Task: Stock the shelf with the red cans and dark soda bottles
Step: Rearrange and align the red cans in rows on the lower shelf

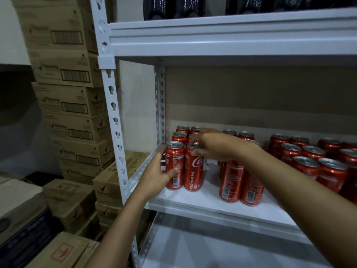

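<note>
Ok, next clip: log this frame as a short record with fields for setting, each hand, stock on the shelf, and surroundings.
setting: white metal shelf in a storeroom
left hand: left hand grips the front-left red can from its left side
right hand: right hand holds the top of the neighbouring can
middle shelf: upright red cans in rows, further groups at centre and right
top shelf: dark bottles, only bases visible
surroundings: stacked cardboard boxes left of the shelf
</note>
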